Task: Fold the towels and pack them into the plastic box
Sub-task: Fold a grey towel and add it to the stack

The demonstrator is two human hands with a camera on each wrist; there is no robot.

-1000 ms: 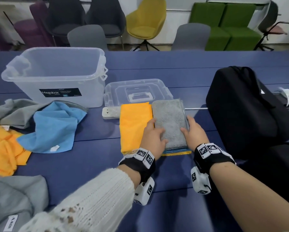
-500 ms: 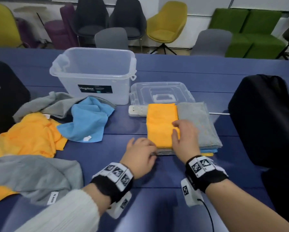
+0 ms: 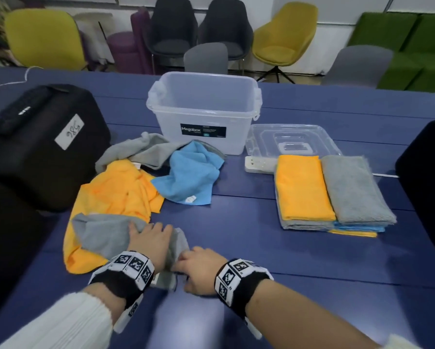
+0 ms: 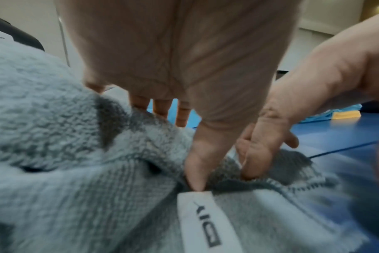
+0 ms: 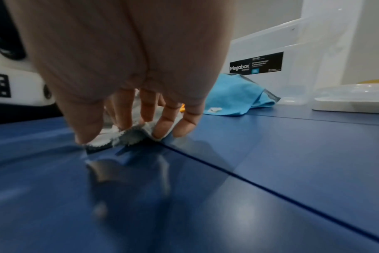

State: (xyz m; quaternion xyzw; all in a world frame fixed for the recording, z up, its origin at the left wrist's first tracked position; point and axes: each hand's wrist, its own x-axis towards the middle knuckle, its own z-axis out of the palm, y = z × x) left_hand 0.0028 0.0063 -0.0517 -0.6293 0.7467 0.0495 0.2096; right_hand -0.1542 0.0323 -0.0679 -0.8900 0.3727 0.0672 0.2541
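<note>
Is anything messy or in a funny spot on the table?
Yes. A crumpled heap of towels lies unfolded left of the plastic box, which holds no towels yet. The folded stack sits partly on a white power strip, an odd resting spot. Both hands, left hand and right hand, pinch a grey towel.

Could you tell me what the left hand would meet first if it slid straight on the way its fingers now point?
Probably the crumpled orange towel beyond the grey towel that the left hand already grips; depth past that is unclear.
</note>
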